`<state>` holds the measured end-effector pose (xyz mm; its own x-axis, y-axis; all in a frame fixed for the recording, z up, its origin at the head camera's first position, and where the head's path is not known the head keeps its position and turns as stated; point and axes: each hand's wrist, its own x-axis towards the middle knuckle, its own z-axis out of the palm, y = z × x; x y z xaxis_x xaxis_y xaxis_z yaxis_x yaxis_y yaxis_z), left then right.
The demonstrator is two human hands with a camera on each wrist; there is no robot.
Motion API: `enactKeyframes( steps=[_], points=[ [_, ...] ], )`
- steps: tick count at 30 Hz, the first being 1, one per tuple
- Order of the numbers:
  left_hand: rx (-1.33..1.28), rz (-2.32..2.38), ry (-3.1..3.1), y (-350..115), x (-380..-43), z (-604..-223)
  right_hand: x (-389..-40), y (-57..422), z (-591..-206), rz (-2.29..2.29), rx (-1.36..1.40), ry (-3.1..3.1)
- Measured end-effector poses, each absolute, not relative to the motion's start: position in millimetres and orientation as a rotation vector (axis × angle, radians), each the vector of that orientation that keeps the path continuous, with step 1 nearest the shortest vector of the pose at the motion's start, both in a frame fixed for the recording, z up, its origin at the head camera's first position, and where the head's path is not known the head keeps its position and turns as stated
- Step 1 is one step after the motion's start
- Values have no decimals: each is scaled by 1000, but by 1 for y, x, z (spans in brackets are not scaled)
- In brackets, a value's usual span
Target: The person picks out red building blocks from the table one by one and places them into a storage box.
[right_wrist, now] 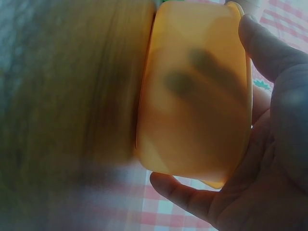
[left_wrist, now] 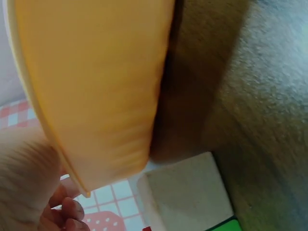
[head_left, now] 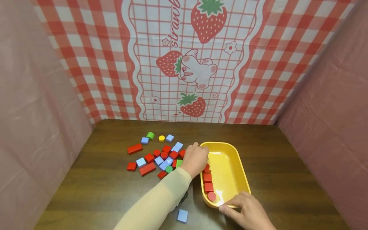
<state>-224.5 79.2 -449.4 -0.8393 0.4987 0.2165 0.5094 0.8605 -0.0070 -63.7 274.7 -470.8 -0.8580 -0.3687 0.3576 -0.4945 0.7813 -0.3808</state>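
A yellow tray [head_left: 242,169] stands on the table, its long side running away from me. My right hand [head_left: 249,209] grips its near right corner; the right wrist view shows the thumb [right_wrist: 262,43] at the rim and finger shadows through the translucent wall. Along the tray's inner left side runs a row of red blocks [head_left: 208,178], round and square. My left hand [head_left: 196,158] reaches over the left rim near the far end, fingers bent. Whatever its fingertips may hold is hidden. In the left wrist view its fingers [left_wrist: 72,209] show beyond the tray wall [left_wrist: 96,96].
Left of the tray lie scattered blocks: red bars [head_left: 148,169], blue squares [head_left: 141,162], a green disc [head_left: 168,169], a yellow disc [head_left: 161,138] and a green piece [head_left: 150,135]. One blue square [head_left: 182,216] lies near the front edge. A checked cloth [head_left: 184,64] hangs behind.
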Motion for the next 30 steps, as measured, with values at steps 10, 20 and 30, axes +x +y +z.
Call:
enactKeyframes(
  steps=[10,20,30],
  points=[
    [-730,-342,-2828,55,-230,-448,-61,275,-475,704,644,-2725],
    [-679,-502,-3019,-6,-249,-449,-63,277,-467,673,661,-2710],
    [-496,-454,-2863,8,-242,-452,-62,276,-467,696,650,-2731]
  ],
)
